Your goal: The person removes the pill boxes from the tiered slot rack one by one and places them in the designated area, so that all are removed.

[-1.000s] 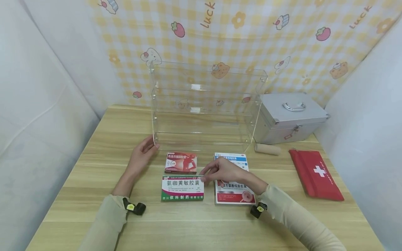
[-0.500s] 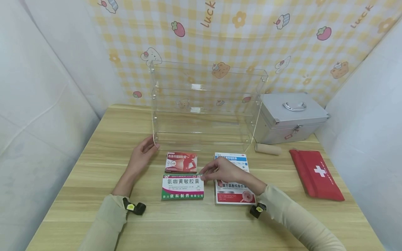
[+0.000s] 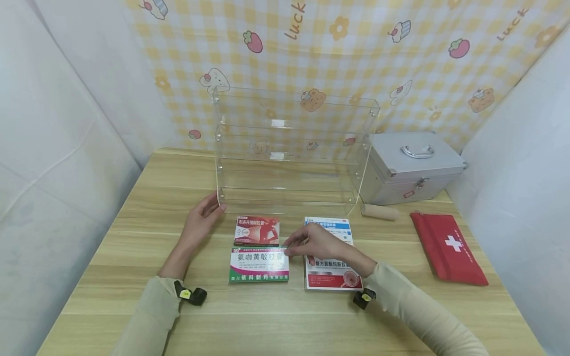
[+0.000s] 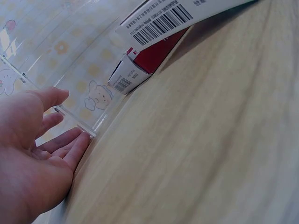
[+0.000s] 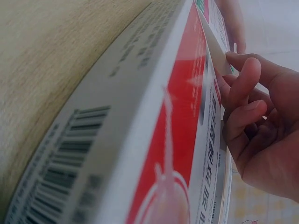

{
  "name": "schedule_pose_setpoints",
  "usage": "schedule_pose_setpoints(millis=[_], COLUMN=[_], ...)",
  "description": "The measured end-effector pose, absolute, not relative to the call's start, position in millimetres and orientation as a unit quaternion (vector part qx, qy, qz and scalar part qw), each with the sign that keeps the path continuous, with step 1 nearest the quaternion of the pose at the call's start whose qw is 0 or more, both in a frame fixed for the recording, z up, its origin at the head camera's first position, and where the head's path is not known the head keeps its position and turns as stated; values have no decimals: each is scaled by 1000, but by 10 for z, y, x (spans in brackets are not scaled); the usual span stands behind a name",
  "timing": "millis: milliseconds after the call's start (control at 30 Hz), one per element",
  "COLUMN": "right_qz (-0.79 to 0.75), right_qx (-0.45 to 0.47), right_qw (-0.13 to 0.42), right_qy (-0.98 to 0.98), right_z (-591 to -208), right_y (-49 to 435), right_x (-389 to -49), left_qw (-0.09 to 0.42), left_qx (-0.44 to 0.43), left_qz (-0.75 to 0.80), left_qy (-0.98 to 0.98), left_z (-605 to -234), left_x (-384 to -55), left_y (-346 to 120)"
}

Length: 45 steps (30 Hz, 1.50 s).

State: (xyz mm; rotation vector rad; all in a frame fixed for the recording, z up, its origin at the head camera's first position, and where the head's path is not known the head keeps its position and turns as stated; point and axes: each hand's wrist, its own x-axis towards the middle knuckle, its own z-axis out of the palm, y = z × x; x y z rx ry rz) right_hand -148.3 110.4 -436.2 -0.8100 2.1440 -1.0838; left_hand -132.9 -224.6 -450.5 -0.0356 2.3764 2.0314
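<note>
In the head view, my right hand (image 3: 318, 242) pinches the right edge of a green-and-white medicine box (image 3: 259, 273) between thumb and fingertips. In the left wrist view that medicine box tilts, its far edge raised beside a smaller red medicine box (image 4: 159, 53). Beneath my right hand and partly covered by it lie a blue-and-white medicine box (image 3: 327, 224) and a red-and-white medicine box (image 5: 180, 112). My left hand (image 3: 200, 217) is at the lower left corner of a clear acrylic rack (image 3: 285, 189), its relaxed fingers touching the side panel (image 4: 74, 116).
Right of the rack stands a silver metal case (image 3: 401, 185) with a handle on its lid. A beige roll (image 3: 379, 211) lies in front of it, and a red pouch (image 3: 450, 249) with a white cross rests farther right. A checked curtain (image 3: 338, 59) hangs behind.
The green-and-white medicine box has shifted slightly away from me in my right hand's pinch, up against the red box in the head view. My left hand has stayed at the rack.
</note>
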Motion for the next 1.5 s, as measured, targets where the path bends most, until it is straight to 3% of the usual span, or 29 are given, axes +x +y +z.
schedule_pose_setpoints(millis=[933, 1233, 1500], right_qz=[-397, -383, -387], right_qx=[-315, -321, -324], right_qw=[283, 276, 279], right_qy=[815, 821, 817], right_z=[-4380, -4377, -4384], right_y=[1069, 1060, 1060], right_x=[-1448, -1451, -1448], left_qw=[12, 4, -8], left_qx=[-16, -23, -20], left_qz=[643, 643, 639], left_qy=[766, 765, 769], left_z=[-4513, -4791, -4826], left_x=[-1331, -1448, -1454], left_y=[-2242, -2311, -2312])
